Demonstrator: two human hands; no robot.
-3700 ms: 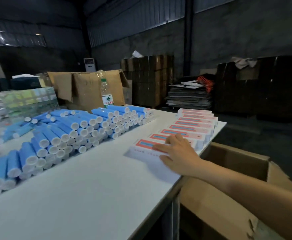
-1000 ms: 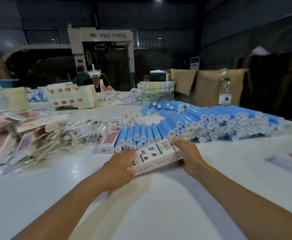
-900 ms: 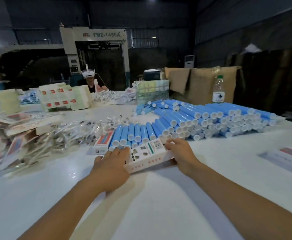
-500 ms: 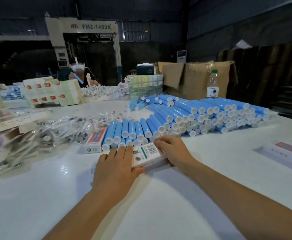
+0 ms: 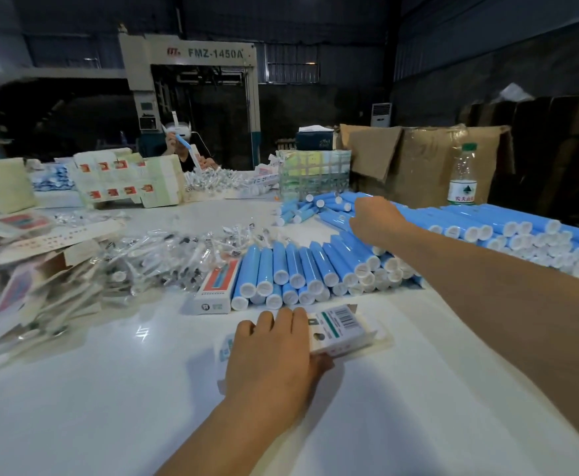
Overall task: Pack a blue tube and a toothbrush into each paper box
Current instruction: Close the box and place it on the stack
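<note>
While left hand (image 5: 274,355) grips paper box (image 5: 336,329), right hand (image 5: 375,219) curls onto blue tubes (image 5: 315,266), toothbrush packets (image 5: 164,252) leftward.

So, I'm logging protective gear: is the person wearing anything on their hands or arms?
Nothing visible. The left hand and right hand are bare, without gloves, rings or a watch, and both forearms are uncovered as far as the frame shows; no sleeves in view.

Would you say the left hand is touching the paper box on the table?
Touching: the head view shows the left hand lying on the paper box.
</note>
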